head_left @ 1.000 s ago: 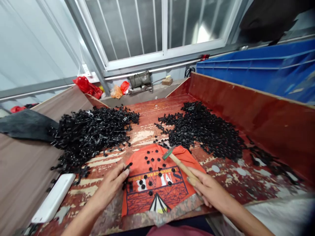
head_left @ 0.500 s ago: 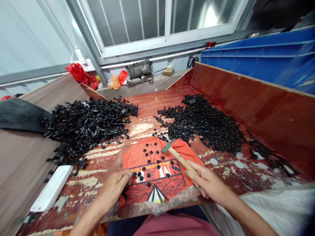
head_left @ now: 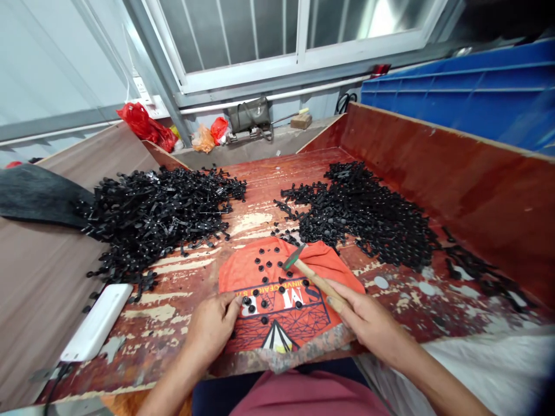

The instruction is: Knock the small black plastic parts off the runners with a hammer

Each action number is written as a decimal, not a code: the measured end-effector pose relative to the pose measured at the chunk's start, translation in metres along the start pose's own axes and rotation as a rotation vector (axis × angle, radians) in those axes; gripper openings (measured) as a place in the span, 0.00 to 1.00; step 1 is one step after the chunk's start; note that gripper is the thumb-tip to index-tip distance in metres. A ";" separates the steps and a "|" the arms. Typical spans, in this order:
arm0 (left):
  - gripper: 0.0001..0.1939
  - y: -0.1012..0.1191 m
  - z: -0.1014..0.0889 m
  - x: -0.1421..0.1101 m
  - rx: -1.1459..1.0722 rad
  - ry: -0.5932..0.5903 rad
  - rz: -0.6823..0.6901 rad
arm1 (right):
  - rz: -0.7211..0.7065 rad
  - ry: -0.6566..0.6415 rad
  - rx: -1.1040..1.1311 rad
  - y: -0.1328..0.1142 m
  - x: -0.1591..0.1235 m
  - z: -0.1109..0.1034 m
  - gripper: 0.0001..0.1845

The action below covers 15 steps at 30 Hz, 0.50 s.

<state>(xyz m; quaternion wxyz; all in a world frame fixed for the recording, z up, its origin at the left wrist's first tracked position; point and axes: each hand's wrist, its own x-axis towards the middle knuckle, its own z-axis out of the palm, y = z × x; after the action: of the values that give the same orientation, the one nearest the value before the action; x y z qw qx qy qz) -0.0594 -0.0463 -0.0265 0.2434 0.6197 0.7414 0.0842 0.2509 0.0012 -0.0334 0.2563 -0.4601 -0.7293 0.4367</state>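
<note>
My right hand (head_left: pixel 366 315) is wrapped round the wooden handle of a small hammer (head_left: pixel 318 281). Its green-and-dark head is tilted over an orange printed cloth (head_left: pixel 342 271) on the table. Several small round black parts (head_left: pixel 264 319) are scattered over the cloth. At the cloth's left side is my left hand (head_left: pixel 214 320), closed, with thumb and forefinger together beside a black part (head_left: pixel 247 301). Whatever lies between those fingertips is hidden.
Large heaps of black parts lie at left (head_left: pixel 160 208) and right (head_left: pixel 368 214) on the worn red table (head_left: pixel 269 167). A white power bank-like box (head_left: pixel 96 323) rests at front left. Wooden side boards (head_left: pixel 451 156) flank the table; a blue crate (head_left: pixel 459 98) stands beyond.
My left hand has moved slightly right over the cloth, its fingertips now close to the cluster of black parts. The right hand holds the hammer almost unmoved. The whole view has shifted a little.
</note>
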 end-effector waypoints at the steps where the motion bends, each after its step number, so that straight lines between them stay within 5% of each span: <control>1: 0.21 0.000 0.001 -0.001 0.000 0.015 0.010 | -0.036 -0.020 -0.074 -0.005 0.000 0.000 0.24; 7: 0.20 0.001 0.008 -0.006 -0.027 0.058 0.005 | -0.173 -0.144 -0.297 -0.044 0.000 0.010 0.27; 15: 0.20 0.003 0.004 -0.009 0.004 0.036 -0.024 | -0.321 -0.057 -0.480 -0.061 0.005 0.032 0.33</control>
<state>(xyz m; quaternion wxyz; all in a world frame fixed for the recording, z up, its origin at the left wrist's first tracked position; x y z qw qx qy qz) -0.0541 -0.0548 -0.0270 0.2299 0.6098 0.7530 0.0909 0.1967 -0.0193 0.0038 0.1855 -0.3740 -0.8821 0.2182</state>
